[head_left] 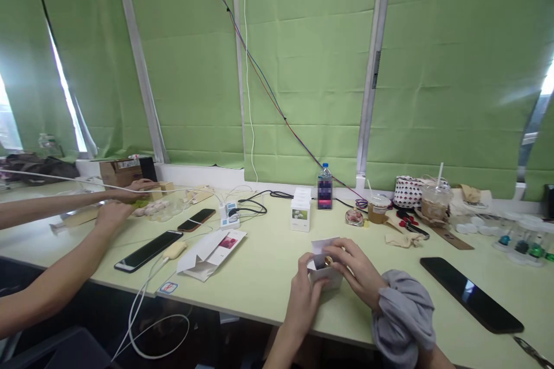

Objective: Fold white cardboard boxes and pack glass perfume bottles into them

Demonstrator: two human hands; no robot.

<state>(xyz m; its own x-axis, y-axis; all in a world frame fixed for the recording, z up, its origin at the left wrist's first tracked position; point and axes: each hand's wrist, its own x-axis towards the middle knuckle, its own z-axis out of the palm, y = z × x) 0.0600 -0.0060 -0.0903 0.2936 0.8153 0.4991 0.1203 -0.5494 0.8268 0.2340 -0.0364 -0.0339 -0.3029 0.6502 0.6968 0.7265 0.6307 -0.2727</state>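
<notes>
Left hand (304, 293) half-curled, thumb (319, 285) reaching rightward; right hand (358, 270) just beside it, fingers (343, 253) bent.

held box (326, 281): white card, smooth, semi-matt; gold bit (328, 261) inside looks like metal, v. shiny. grey cuff (402, 317): cloth, matt, rumpled. tbl (268, 259): smooth, slight sheen. blk phone (470, 293): glossy, glass-like, w/ bright reflection. flat carton (212, 255): white card, creased, print area smooth. stacked boxes (300, 217): smooth white card. btl (325, 189) & iced cup (435, 199): clear plastic by the look. brown box (121, 174): matt cardbd. power strip (229, 222): white plastic. blinds (303, 69): green, fabric-like, mostly matt, lightly creased. jars (535, 249): clear, smooth, glass or plastic, can't tell.
</notes>
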